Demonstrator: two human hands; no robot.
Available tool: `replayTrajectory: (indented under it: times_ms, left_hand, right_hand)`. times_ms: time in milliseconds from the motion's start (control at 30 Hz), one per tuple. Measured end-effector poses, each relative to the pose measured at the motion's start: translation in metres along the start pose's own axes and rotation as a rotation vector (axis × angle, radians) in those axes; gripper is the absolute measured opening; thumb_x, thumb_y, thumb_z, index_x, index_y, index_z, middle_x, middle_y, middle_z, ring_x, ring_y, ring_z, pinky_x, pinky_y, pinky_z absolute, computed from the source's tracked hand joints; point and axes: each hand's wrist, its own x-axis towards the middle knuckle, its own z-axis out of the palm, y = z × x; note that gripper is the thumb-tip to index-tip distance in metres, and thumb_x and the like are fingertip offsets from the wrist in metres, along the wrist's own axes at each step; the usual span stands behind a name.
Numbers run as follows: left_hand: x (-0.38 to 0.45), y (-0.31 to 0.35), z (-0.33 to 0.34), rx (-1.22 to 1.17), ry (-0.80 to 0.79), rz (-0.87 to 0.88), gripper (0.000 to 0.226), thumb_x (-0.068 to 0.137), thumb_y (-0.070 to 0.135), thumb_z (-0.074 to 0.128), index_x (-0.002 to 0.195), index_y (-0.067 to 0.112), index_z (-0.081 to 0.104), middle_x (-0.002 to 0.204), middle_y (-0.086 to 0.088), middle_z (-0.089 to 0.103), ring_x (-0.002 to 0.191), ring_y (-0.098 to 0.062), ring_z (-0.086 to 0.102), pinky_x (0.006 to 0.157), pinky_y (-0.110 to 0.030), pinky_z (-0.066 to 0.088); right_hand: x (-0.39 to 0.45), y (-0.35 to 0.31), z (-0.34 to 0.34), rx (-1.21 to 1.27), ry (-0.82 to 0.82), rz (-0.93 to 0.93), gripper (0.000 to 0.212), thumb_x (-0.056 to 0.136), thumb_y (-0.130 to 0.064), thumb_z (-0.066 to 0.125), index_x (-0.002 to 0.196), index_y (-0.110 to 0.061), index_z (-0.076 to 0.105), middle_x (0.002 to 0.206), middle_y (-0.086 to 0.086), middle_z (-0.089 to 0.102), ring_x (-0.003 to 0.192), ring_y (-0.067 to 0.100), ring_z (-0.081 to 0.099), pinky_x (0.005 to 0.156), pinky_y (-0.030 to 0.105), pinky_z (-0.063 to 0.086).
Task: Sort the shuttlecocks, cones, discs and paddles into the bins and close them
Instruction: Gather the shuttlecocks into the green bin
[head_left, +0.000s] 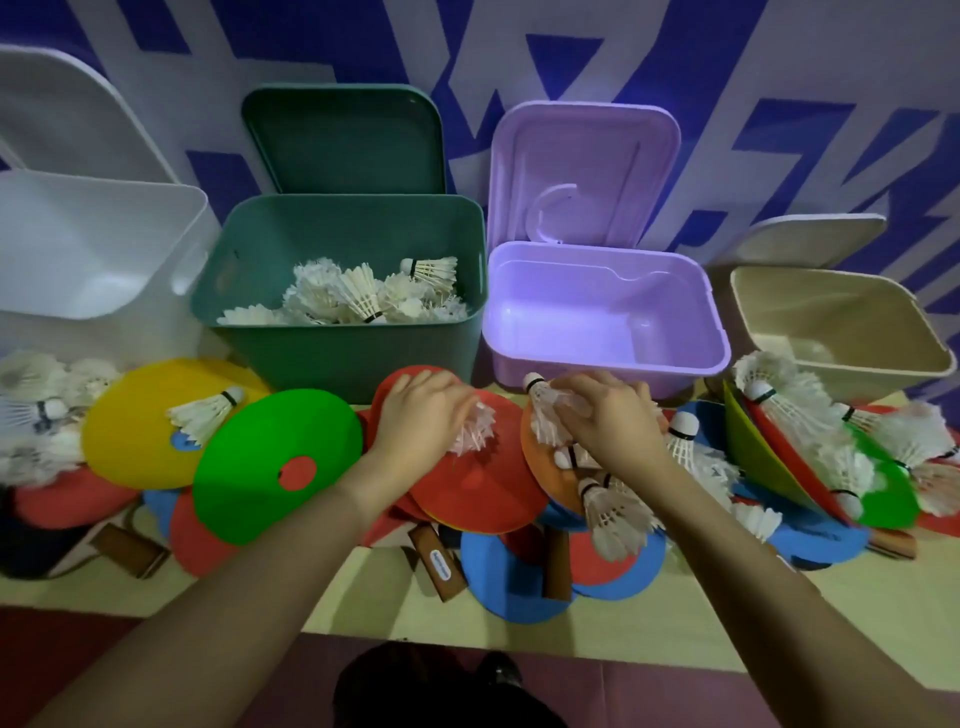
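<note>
Item: shuttlecocks, sorting in progress. My left hand is clenched around one shuttlecock; my right hand grasps another shuttlecock, both over the red disc mid-table. Destination: green bin at the far edge, already holding shuttlecocks. Handling: grip lightly at the feathers, lift clear, drop in.
</note>
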Motion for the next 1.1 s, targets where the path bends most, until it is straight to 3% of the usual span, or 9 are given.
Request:
replayTrajectory:
  times_ms: [133, 300, 433, 567, 733, 800, 900, 1000, 1100]
  left_hand:
    - [0.009, 0.005, -0.04, -0.108, 0.214, 0.042, 0.033, 0.089, 0.034, 0.046, 0.091, 0.017, 0.074, 0.085, 0.001, 0.068, 0.077, -0.023, 0.062, 0.069, -0.029, 0.032]
    - [0.036, -0.013, -0.093, -0.145, 0.4, 0.05, 0.03, 0.09, 0.03, 0.049, 0.096, 0.013, 0.073, 0.088, -0.002, 0.069, 0.08, -0.025, 0.062, 0.074, -0.032, 0.04]
    - [0.068, -0.047, -0.11, -0.075, 0.455, 0.029, 0.03, 0.089, 0.029, 0.049, 0.093, 0.012, 0.073, 0.083, -0.005, 0.068, 0.074, -0.027, 0.061, 0.067, -0.033, 0.042]
    - [0.1, -0.081, -0.102, 0.034, 0.4, 0.011, 0.035, 0.088, 0.03, 0.045, 0.085, 0.012, 0.074, 0.077, -0.005, 0.067, 0.068, -0.027, 0.06, 0.064, -0.032, 0.041]
    - [0.135, -0.109, -0.086, 0.081, 0.345, -0.018, 0.032, 0.089, 0.03, 0.048, 0.087, 0.013, 0.075, 0.079, -0.005, 0.067, 0.074, -0.029, 0.059, 0.067, -0.034, 0.041]
    - [0.145, -0.118, -0.077, 0.074, 0.228, -0.046, 0.031, 0.093, 0.029, 0.048, 0.1, 0.011, 0.072, 0.094, -0.008, 0.068, 0.089, -0.031, 0.057, 0.075, -0.037, 0.04]
    - [0.149, -0.129, -0.056, 0.127, -0.017, -0.098, 0.04, 0.1, 0.034, 0.037, 0.131, 0.014, 0.051, 0.128, -0.008, 0.055, 0.116, -0.03, 0.046, 0.091, -0.039, 0.034]
    - [0.145, -0.13, -0.048, 0.13, -0.05, -0.037, 0.044, 0.098, 0.035, 0.038, 0.137, 0.014, 0.044, 0.136, -0.008, 0.049, 0.122, -0.029, 0.042, 0.097, -0.038, 0.032]
    - [0.141, -0.118, -0.055, 0.091, 0.005, 0.054, 0.042, 0.096, 0.031, 0.044, 0.132, 0.011, 0.05, 0.131, -0.01, 0.052, 0.119, -0.03, 0.045, 0.096, -0.039, 0.031]
  right_hand:
    - [0.007, -0.02, -0.019, 0.26, 0.123, -0.136, 0.032, 0.084, -0.035, 0.053, 0.107, -0.02, 0.069, 0.09, 0.002, 0.063, 0.079, 0.025, 0.063, 0.079, 0.049, 0.048]
    - [0.043, -0.047, -0.041, 0.327, 0.268, -0.265, 0.028, 0.085, -0.03, 0.058, 0.107, -0.015, 0.069, 0.091, -0.008, 0.055, 0.085, 0.022, 0.063, 0.075, 0.051, 0.049]
    - [0.078, -0.071, -0.04, 0.269, 0.337, -0.285, 0.026, 0.084, -0.027, 0.061, 0.106, -0.016, 0.069, 0.094, 0.002, 0.062, 0.087, 0.025, 0.064, 0.076, 0.045, 0.047]
    - [0.119, -0.093, -0.021, 0.117, 0.319, -0.273, 0.035, 0.086, -0.038, 0.047, 0.107, -0.019, 0.068, 0.099, 0.004, 0.062, 0.09, 0.027, 0.063, 0.076, 0.036, 0.035]
    - [0.16, -0.109, 0.007, 0.013, 0.318, -0.22, 0.025, 0.08, -0.025, 0.062, 0.101, -0.016, 0.07, 0.092, 0.008, 0.064, 0.081, 0.03, 0.064, 0.074, 0.037, 0.034]
    - [0.17, -0.109, 0.018, -0.044, 0.185, -0.146, 0.029, 0.083, -0.031, 0.062, 0.109, -0.019, 0.068, 0.101, 0.009, 0.063, 0.091, 0.032, 0.062, 0.082, 0.041, 0.033]
    - [0.173, -0.105, 0.03, -0.216, -0.057, -0.05, 0.048, 0.088, -0.05, 0.055, 0.13, -0.028, 0.053, 0.125, 0.002, 0.054, 0.116, 0.028, 0.047, 0.098, 0.04, 0.019]
    - [0.165, -0.098, 0.03, -0.225, -0.032, -0.075, 0.045, 0.089, -0.044, 0.056, 0.129, -0.024, 0.054, 0.125, 0.004, 0.054, 0.116, 0.03, 0.046, 0.098, 0.041, 0.02]
    - [0.154, -0.09, 0.021, -0.178, 0.06, -0.112, 0.036, 0.086, -0.033, 0.061, 0.117, -0.016, 0.063, 0.11, 0.01, 0.062, 0.098, 0.036, 0.055, 0.087, 0.044, 0.033]
